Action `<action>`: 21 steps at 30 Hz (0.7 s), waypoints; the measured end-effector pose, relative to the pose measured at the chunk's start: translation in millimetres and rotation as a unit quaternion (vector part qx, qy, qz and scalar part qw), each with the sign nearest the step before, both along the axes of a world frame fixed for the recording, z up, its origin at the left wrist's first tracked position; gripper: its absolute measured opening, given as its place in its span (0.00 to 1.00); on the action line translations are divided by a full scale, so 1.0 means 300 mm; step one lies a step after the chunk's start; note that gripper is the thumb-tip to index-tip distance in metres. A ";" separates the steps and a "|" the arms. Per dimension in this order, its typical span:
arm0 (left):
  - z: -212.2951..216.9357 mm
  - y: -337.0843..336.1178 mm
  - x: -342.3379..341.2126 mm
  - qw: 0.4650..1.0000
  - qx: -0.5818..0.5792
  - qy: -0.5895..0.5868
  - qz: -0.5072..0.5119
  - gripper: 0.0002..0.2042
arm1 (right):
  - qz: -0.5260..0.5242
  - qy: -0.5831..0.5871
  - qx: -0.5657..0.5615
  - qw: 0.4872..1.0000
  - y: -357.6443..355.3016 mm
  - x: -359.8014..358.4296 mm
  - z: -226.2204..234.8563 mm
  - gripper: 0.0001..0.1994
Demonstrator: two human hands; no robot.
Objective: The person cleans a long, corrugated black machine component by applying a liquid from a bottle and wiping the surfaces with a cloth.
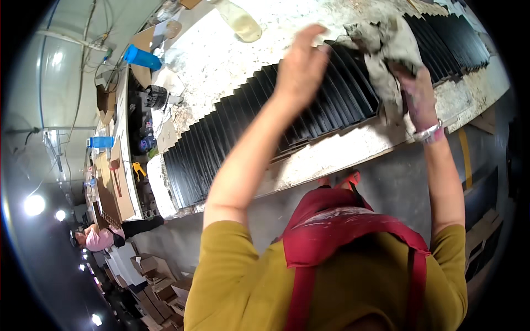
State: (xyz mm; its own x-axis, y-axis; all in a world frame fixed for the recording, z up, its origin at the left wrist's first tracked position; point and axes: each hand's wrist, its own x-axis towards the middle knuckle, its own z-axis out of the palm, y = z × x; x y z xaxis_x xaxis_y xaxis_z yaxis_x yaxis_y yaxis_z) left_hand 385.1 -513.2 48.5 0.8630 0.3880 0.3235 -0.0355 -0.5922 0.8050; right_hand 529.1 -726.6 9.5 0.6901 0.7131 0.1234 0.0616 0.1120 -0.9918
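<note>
A long row of black, flat strips (243, 117) lies overlapped across the worktable, from the near left to the far right. My right hand (418, 96) grips a grey-white, stained cloth (395, 47), which rests bunched over the strips on the right. Over the middle of the row is my left hand (302, 69), its fingers loosely bent and apart with nothing between them. Whether its fingertips touch the strips cannot be made out.
The whitish worktable (337, 161) is speckled with stains. Toward its far side lies a clear bottle (238, 22) of pale yellowish liquid. A blue bottle (142, 57) is at the left edge, a yellow tool (138, 171) below it. Another person (102, 237) and cardboard boxes (157, 270) are farther left.
</note>
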 end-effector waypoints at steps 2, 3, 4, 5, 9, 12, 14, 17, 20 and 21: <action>-0.156 0.187 0.031 0.953 0.299 -0.041 -0.004 0.19 | 0.053 0.025 0.135 0.989 0.119 -0.077 0.019 0.25; -0.220 0.223 0.055 0.935 0.352 0.016 -0.049 0.21 | 0.037 -0.088 0.051 0.994 0.161 -0.103 0.026 0.25; -0.288 0.264 0.051 0.904 0.409 0.100 -0.078 0.23 | 0.022 -0.199 -0.028 0.979 0.208 -0.129 0.026 0.24; -0.335 0.284 0.056 0.860 0.464 0.181 -0.108 0.24 | 0.030 -0.386 -0.160 0.908 0.243 -0.128 -0.029 0.24; -0.334 0.242 0.066 0.909 0.376 0.163 -0.076 0.28 | 0.045 -0.580 -0.285 0.762 0.099 -0.335 -0.013 0.24; -0.336 0.250 0.054 0.910 0.381 0.150 -0.064 0.28 | 0.192 -0.445 -0.377 0.789 -0.050 -0.298 0.099 0.26; -0.340 0.239 0.050 0.912 0.378 0.150 -0.055 0.28 | 0.122 -0.383 -0.466 0.788 -0.051 -0.218 0.181 0.26; -0.327 0.227 0.066 0.907 0.387 0.152 -0.067 0.27 | -0.089 -0.396 -0.223 0.886 0.125 -0.052 0.151 0.21; -0.342 0.216 0.083 0.904 0.395 0.142 -0.077 0.27 | -0.123 -0.486 -0.451 0.738 0.240 -0.101 -0.082 0.11; -0.349 0.239 0.073 0.897 0.404 0.161 -0.073 0.27 | -0.106 -0.635 -0.351 0.680 0.236 -0.202 -0.056 0.17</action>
